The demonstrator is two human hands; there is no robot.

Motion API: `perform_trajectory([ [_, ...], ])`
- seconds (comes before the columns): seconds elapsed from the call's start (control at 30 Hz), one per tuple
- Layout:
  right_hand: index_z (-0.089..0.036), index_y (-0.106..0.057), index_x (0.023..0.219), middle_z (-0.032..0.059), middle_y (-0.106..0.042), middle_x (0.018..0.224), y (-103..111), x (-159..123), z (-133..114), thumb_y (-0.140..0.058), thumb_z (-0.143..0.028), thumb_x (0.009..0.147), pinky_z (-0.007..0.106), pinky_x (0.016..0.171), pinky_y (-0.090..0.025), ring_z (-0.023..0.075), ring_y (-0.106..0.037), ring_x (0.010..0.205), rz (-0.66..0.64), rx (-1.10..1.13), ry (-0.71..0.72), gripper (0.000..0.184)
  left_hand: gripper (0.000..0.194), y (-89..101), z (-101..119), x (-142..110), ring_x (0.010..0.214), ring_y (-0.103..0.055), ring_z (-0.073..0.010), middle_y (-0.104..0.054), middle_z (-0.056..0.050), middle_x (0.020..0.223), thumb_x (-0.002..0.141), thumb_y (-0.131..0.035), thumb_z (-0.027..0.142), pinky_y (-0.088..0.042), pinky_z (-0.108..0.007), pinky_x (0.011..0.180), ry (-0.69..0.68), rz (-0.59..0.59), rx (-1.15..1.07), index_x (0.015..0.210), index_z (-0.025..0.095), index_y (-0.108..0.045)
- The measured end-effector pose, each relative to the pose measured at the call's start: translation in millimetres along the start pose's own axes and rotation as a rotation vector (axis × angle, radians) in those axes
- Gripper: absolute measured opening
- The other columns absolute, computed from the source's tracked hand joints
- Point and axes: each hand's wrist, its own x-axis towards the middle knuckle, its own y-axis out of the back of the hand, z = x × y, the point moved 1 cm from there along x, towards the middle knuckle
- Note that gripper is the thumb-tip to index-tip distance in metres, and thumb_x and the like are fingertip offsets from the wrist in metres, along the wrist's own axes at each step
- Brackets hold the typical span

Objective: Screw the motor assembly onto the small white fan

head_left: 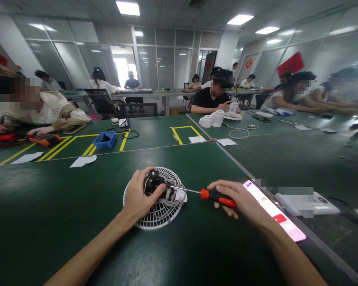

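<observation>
A white round fan grille lies flat on the green table in front of me. On it sits a small black and white motor assembly. My left hand is closed on the black end of that assembly, thumb on top. My right hand grips a screwdriver by its red and black handle. The thin metal shaft runs left and its tip touches the assembly.
A lit phone lies under my right wrist, a white device beside it. Farther off are a blue tray, paper slips, white rolls and yellow floor-style markings. Several seated people work at the surrounding tables.
</observation>
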Motion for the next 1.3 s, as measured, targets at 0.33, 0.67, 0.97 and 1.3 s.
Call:
perform_trajectory([
  [0.33, -0.021, -0.072, 0.098, 0.0041, -0.074, 0.089, 11, 3, 1, -0.083, -0.041, 0.069, 0.031, 0.069, -0.053, 0.0211, -0.069, 0.080, 0.082, 0.002, 0.170, 0.038, 0.056, 1.0, 2, 1, 0.094, -0.062, -0.0248, -0.059, -0.005, 0.101, 0.082, -0.071, 0.056, -0.054, -0.044, 0.085, -0.011, 0.006, 0.012, 0.126, 0.024, -0.057],
  [0.67, -0.017, -0.070, 0.106, 0.0067, -0.073, 0.078, 0, 2, -1, -0.058, -0.055, 0.085, 0.026, 0.043, -0.042, 0.0160, -0.060, 0.053, -0.015, 0.053, 0.012, 0.046, 0.056, 1.0, 2, 1, 0.096, -0.062, -0.0250, -0.060, -0.005, 0.103, 0.082, -0.071, 0.054, -0.054, -0.044, 0.085, -0.017, 0.008, 0.014, 0.126, 0.025, -0.056],
  [0.97, -0.017, -0.065, 0.113, 0.0044, -0.073, 0.074, 8, -1, -3, -0.065, -0.049, 0.083, 0.022, 0.043, -0.034, 0.0112, -0.053, 0.048, -0.001, -0.053, 0.072, 0.044, 0.057, -0.7, 1, 1, 0.097, -0.062, -0.0254, -0.060, -0.006, 0.104, 0.081, -0.073, 0.054, -0.054, -0.045, 0.087, -0.031, 0.015, 0.021, 0.127, 0.025, -0.055],
  [1.3, -0.021, -0.070, 0.102, 0.0037, -0.071, 0.094, 15, 4, 2, -0.082, -0.036, 0.070, 0.036, 0.083, -0.053, 0.0227, -0.068, 0.090, 0.073, -0.039, 0.250, 0.038, 0.058, 0.1, 2, 0, 0.097, -0.062, -0.0258, -0.060, -0.006, 0.104, 0.080, -0.073, 0.053, -0.054, -0.044, 0.086, -0.028, 0.018, 0.039, 0.127, 0.025, -0.056],
])
